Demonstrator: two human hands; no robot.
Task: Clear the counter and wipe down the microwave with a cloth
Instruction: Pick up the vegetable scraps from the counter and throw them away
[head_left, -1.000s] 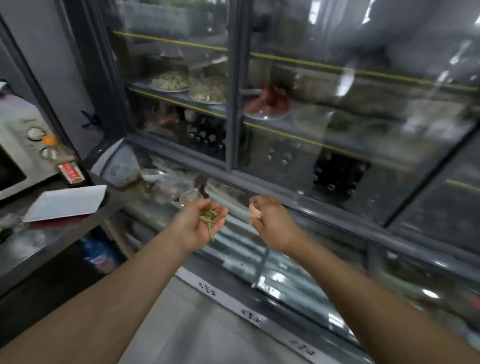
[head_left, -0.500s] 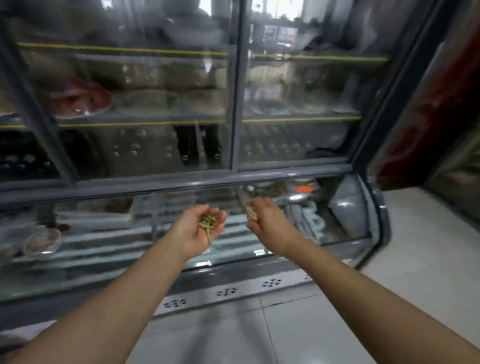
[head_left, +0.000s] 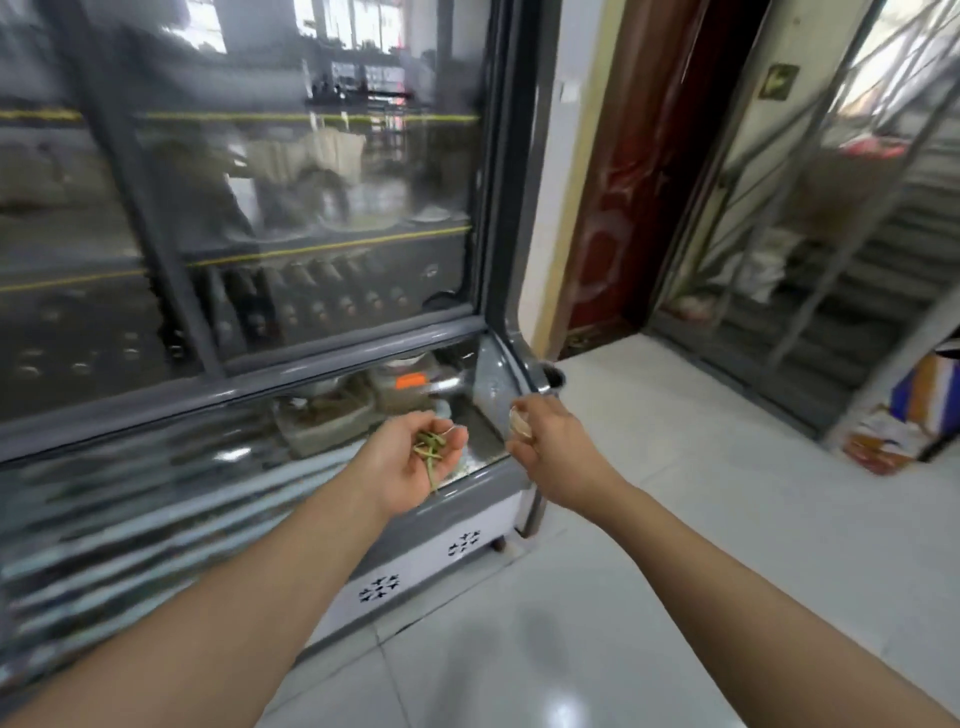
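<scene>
My left hand (head_left: 415, 465) is cupped palm up in front of me and holds a small bunch of green vegetable scraps (head_left: 430, 451). My right hand (head_left: 553, 449) is beside it, a little to the right, with its fingers curled round a small pale scrap (head_left: 518, 423). The two hands are apart. Neither the microwave nor the counter nor a cloth is in view.
A grey glass-fronted display fridge (head_left: 311, 364) fills the left, its corner just beyond my hands. White tiled floor (head_left: 675, 519) spreads to the right. A dark red door (head_left: 623, 208) and a metal stair gate (head_left: 805, 260) stand behind. A colourful box (head_left: 904, 421) sits at far right.
The view has swung right along the fridge: the microwave and counter left the frame, the fridge's right end, doorway and stairs came in. Both hands keep the same grip on their scraps.
</scene>
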